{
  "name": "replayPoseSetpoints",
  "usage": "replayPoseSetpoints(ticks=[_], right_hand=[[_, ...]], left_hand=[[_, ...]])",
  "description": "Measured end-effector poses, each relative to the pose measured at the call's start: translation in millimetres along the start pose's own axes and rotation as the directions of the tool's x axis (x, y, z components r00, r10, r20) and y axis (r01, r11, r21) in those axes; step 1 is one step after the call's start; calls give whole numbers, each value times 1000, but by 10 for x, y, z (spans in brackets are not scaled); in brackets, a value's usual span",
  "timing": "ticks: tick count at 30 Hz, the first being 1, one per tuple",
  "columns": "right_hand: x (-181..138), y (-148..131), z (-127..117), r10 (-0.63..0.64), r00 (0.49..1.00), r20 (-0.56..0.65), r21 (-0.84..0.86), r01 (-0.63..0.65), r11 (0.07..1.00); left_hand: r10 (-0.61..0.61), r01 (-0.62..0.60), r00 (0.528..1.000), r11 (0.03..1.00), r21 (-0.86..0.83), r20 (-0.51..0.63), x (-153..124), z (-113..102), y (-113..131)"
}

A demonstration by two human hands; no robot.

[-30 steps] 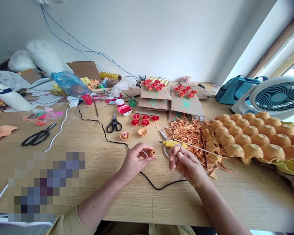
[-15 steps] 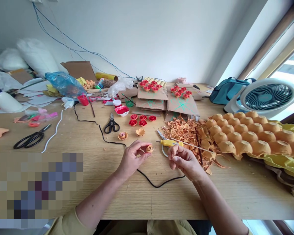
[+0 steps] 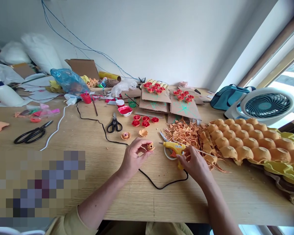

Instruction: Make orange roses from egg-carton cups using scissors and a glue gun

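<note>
My left hand (image 3: 133, 158) pinches a small orange paper rose (image 3: 150, 146) between thumb and fingertips, just above the wooden table (image 3: 93, 182). My right hand (image 3: 194, 164) is closed round the handle of a yellow glue gun (image 3: 173, 148), whose nozzle points left toward the rose. The gun's black cord (image 3: 159, 186) loops under both hands and runs off to the far left. Two unpainted orange roses (image 3: 134, 134) and several red painted roses (image 3: 144, 120) lie just beyond my left hand.
Orange egg trays (image 3: 250, 143) and a heap of cut scraps (image 3: 186, 132) fill the right side. Black scissors (image 3: 114, 124) and larger scissors (image 3: 31, 135) lie left of centre. Cardboard sheets (image 3: 171, 102) with red roses, a red paint dish (image 3: 124, 110), a fan (image 3: 266, 106) and clutter line the back.
My right hand dropped from holding a thin stick and took hold of the glue gun's handle. The left hand kept the rose nearly still.
</note>
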State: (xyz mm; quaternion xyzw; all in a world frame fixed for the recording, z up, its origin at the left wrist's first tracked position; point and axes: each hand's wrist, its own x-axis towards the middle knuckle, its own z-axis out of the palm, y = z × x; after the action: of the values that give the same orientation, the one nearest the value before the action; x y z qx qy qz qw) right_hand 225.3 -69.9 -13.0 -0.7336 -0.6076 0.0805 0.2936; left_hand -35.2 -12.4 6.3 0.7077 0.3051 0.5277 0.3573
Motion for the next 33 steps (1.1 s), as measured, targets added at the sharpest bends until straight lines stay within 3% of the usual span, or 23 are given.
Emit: replayPoseSetpoints(ticks=[3,5,8,11,15,18,23,28,33], right_hand=[[-9,-17,106,60,992,108,-24,-58,998],[4,-17,131,98,991,96,7,-99,995],[31,1,68,172,984,40,237,-176,955],[23,-17,-57,161,976,146,590,-216,778],[-47,-136,-163,39,925,377,800,-347,489],[-94,-230,-167,-29,910,414,865,-384,323],[-137,-295,-147,-189,904,383,901,-320,294],[-191,-345,-140,-214,891,401,902,-342,264],[-218,-326,-112,-225,875,429,883,-354,309]], left_hand=[[57,-57,998,998,20,-3,-15,5,5],[90,-90,996,996,25,-3,-24,9,0],[119,-119,993,992,48,2,-32,13,-8],[124,-124,992,991,49,-4,-36,11,1],[121,-121,992,992,25,-22,-33,0,49],[135,-134,991,990,51,-21,-27,-8,85],[134,-132,990,990,50,-32,-25,-1,72],[75,-73,996,996,52,-46,-32,14,28],[45,-43,998,998,44,-49,-36,23,21]])
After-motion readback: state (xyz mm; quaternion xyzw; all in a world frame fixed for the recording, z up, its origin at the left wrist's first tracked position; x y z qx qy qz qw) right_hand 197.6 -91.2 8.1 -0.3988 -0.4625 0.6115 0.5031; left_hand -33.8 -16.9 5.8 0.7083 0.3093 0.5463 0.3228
